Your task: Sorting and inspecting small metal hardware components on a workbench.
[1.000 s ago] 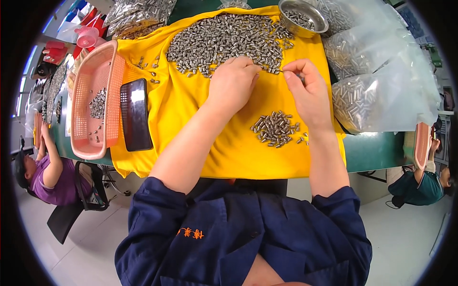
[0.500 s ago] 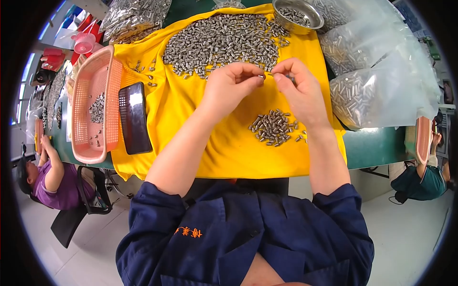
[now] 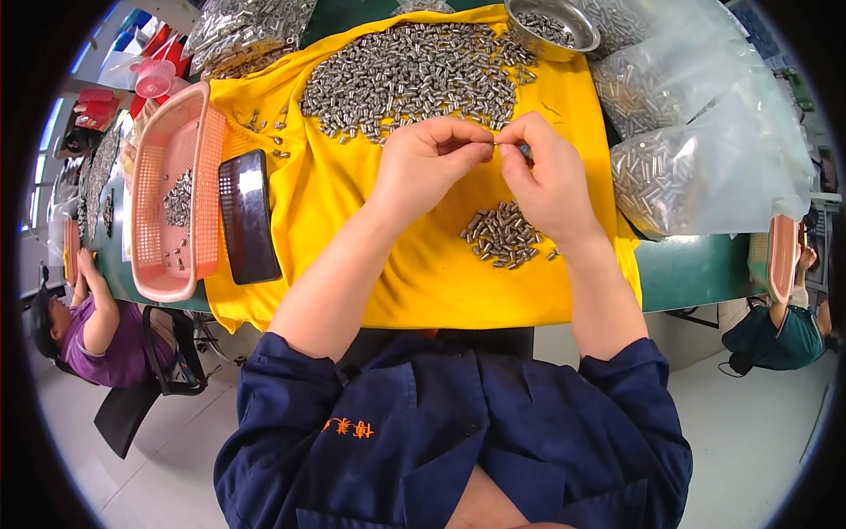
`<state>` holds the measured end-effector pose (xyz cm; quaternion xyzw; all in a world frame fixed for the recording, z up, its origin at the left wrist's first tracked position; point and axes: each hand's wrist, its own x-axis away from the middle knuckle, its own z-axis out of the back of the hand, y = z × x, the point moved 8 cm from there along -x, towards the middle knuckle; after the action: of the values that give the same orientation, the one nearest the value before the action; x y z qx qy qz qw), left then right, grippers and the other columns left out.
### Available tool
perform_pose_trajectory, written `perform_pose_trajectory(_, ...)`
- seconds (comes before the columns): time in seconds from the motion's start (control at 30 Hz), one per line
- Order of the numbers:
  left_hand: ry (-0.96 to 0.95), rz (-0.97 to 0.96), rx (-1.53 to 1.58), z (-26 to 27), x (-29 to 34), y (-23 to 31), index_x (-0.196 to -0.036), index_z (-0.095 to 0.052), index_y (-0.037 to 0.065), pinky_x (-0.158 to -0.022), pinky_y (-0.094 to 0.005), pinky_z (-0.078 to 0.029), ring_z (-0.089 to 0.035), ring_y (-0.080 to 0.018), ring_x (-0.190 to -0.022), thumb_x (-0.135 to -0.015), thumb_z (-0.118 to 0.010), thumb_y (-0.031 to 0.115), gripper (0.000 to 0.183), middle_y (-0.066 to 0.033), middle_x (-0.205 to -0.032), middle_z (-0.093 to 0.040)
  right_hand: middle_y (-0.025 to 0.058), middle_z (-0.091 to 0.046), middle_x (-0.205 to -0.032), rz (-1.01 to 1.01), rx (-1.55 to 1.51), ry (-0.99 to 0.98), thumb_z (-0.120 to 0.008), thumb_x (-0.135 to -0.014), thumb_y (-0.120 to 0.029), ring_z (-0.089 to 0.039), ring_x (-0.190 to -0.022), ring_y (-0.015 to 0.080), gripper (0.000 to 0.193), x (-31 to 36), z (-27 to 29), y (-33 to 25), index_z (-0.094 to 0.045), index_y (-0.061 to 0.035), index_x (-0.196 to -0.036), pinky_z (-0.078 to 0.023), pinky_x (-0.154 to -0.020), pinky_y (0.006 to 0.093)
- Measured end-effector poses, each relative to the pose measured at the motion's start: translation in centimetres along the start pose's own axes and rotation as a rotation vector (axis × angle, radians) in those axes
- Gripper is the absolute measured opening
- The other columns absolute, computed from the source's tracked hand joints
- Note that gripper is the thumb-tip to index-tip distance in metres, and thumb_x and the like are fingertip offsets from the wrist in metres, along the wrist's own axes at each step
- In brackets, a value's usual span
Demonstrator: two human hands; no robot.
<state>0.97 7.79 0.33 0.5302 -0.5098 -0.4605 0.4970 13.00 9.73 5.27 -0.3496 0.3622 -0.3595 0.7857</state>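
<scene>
My left hand (image 3: 427,167) and my right hand (image 3: 551,176) meet over the yellow cloth (image 3: 379,282), fingertips almost touching. Each is closed in a pinch on a small metal cylinder, mostly hidden by the fingers. Something greyish also shows inside the curled fingers of the right hand, too small to make out. Just beyond the hands spreads a large heap of small metal cylinders (image 3: 410,75). A smaller pile of such cylinders (image 3: 502,234) lies nearer to me, below the right hand.
At left stand a pink plastic basket (image 3: 145,212) with some metal pieces and a black tray-like object (image 3: 251,229). A steel bowl (image 3: 582,35) of parts sits at the far right, near clear bags (image 3: 656,176) of cylinders. Other people work at both sides.
My hands have come together, closing the gap between their fingertips. The right hand has shifted slightly left. Basket, bowl and heaps look the same.
</scene>
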Motion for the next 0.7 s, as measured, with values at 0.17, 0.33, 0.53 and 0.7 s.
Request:
perform_pose_trajectory(0.17,-0.025,0.019,0.053,0.2,-0.3,-0.4,-0.089,-0.061,-0.001,-0.069,-0.0200,-0.048,-0.060,-0.0085,-0.075,-0.077,-0.062,0.003,0.012,-0.0037,-0.082,-0.064,0.0005,-0.052,-0.071,-0.106,-0.141,-0.060,-0.051,-0.081,-0.005,-0.047,-0.065,0.0086,0.006,-0.2,-0.8,1.5,-0.050,-0.0023,-0.087,-0.038,-0.058,0.0217)
perform_pose_trajectory(0.33,-0.006,0.000,0.142,1.1,-0.7,-0.5,-0.089,-0.061,-0.001,-0.070,-0.0206,-0.047,-0.059,-0.0083,-0.076,-0.079,-0.059,0.001,0.010,-0.0035,-0.085,-0.062,-0.0030,-0.050,-0.070,-0.281,-0.503,-0.032,-0.051,-0.084,-0.007,-0.042,-0.061,0.0035,0.006,-0.1,-0.4,3.6,-0.050,-0.0022,-0.087,-0.036,-0.052,0.0193)
perform_pose_trajectory(0.53,-0.008,-0.184,-0.425,0.5,0.0,1.1,-0.096,-0.060,0.001,-0.072,-0.0233,-0.047,-0.059,-0.0118,-0.081,-0.079,-0.056,0.000,0.017,-0.0056,-0.089,-0.061,-0.0039,-0.049,-0.071,-0.214,-0.398,0.010,-0.051,-0.084,-0.007,-0.038,-0.059,0.0012,0.006,-0.1,-0.2,2.7,-0.052,-0.0029,-0.088,-0.033,-0.050,0.0173)
perform_pose_trajectory(0.7,0.013,-0.173,-0.241,0.7,-0.1,0.8,-0.094,-0.062,0.002,-0.070,-0.0218,-0.046,-0.057,-0.0100,-0.079,-0.080,-0.057,0.003,0.015,-0.0040,-0.086,-0.061,-0.0026,-0.050,-0.073,-0.249,-0.411,-0.023,-0.051,-0.083,-0.008,-0.040,-0.061,0.0022,0.007,0.0,-0.4,3.0,-0.052,-0.0026,-0.088,-0.034,-0.052,0.0178)
